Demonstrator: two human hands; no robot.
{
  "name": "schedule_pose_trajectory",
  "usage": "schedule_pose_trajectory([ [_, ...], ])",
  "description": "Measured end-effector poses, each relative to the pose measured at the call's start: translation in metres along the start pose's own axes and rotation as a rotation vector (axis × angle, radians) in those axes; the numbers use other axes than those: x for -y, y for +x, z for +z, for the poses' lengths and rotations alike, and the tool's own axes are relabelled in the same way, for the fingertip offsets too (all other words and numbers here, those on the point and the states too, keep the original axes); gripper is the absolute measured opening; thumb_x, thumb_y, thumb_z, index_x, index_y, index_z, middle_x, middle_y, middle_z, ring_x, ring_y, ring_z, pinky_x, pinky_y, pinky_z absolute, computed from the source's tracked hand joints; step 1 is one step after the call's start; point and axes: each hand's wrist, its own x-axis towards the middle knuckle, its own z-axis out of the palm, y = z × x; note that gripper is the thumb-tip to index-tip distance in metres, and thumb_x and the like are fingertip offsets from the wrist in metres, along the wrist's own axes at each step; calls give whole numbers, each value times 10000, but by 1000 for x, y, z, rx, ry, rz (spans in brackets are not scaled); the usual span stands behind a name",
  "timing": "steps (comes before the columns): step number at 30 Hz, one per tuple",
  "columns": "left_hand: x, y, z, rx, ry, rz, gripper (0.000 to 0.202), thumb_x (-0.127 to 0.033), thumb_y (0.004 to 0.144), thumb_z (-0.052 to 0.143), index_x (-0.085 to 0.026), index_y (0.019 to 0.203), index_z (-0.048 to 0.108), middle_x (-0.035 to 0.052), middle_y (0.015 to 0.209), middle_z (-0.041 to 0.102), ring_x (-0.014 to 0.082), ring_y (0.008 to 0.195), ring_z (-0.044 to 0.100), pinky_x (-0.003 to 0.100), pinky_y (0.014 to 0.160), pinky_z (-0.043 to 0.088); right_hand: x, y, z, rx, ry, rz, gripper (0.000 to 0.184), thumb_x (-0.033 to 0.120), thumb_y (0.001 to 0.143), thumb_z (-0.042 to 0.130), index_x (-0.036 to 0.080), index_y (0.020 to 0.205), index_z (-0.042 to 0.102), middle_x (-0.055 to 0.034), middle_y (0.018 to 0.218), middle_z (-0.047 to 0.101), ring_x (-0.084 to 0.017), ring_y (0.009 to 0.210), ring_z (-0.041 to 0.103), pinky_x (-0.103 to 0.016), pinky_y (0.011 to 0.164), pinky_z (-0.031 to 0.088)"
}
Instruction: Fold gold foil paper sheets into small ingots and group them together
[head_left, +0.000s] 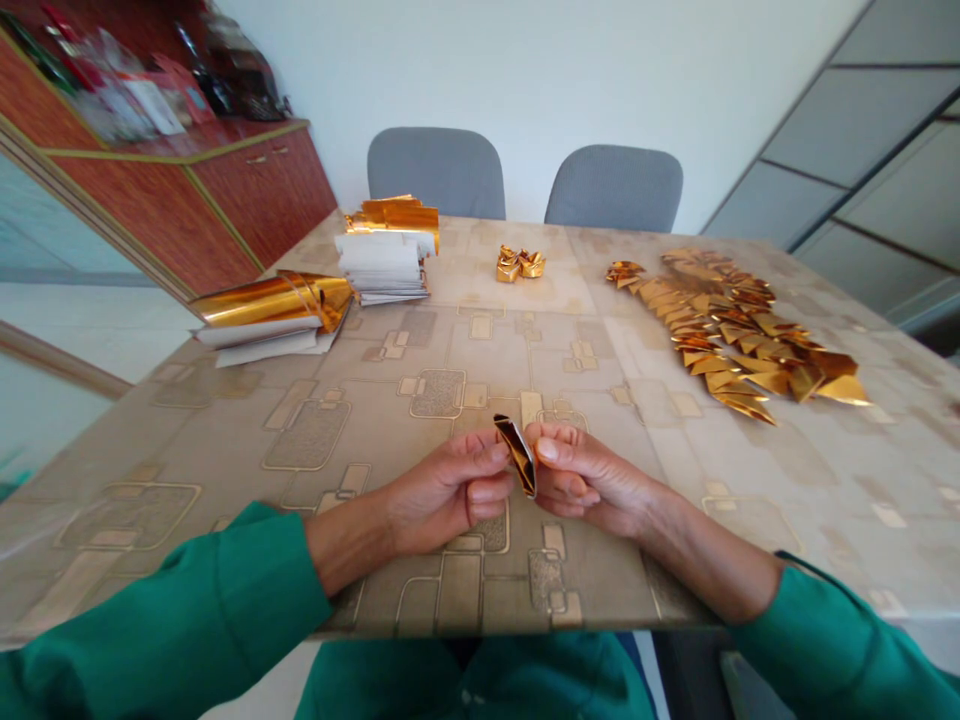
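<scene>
My left hand [450,490] and my right hand [581,475] meet over the near middle of the table [337,420]. Both pinch one small folded piece of gold foil paper [517,455], held upright between thumbs and fingers. Green sleeves cover both forearms. A spread of several folded gold pieces [735,325] lies to the right, beyond my right hand. Two small crumpled gold shapes [519,264] sit at the far middle.
A stack of white-backed gold sheets [390,255] stands at the far left, with a curled gold sheet pile [274,310] nearer the left edge. Two grey chairs [615,185] stand behind the table. A red-brown cabinet [202,190] is at the left.
</scene>
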Motion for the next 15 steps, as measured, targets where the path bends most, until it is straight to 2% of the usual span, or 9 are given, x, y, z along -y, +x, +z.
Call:
schedule_pose_trajectory([
  [3,1,0,2,3,-10,18,181,-268,769,787,-130,781,672,-71,563,351,26,465,241,116,461,326,-1,0,-2,34,4,12,214,344,865,694,184,803,567,131,410,414,-27,337,178,-164,367,187],
  [7,0,2,1,-8,7,28,184,-263,757,800,-123,814,695,-53,596,413,31,488,299,128,485,362,-1,1,-1,37,32,1,270,367,920,625,185,742,538,120,405,403,-31,334,184,-166,364,185],
  [11,2,4,-2,-48,-15,73,167,-222,760,799,-107,768,679,-55,584,425,26,493,316,119,485,367,-1,1,-1,19,32,26,142,300,925,629,183,855,592,131,404,397,-29,340,168,-153,377,196],
  [15,6,4,-3,-70,-75,102,163,-186,750,804,-96,741,669,-73,564,391,11,479,306,100,470,350,-2,3,-3,6,56,10,105,271,910,650,185,873,604,132,417,408,-26,355,154,-145,388,199],
])
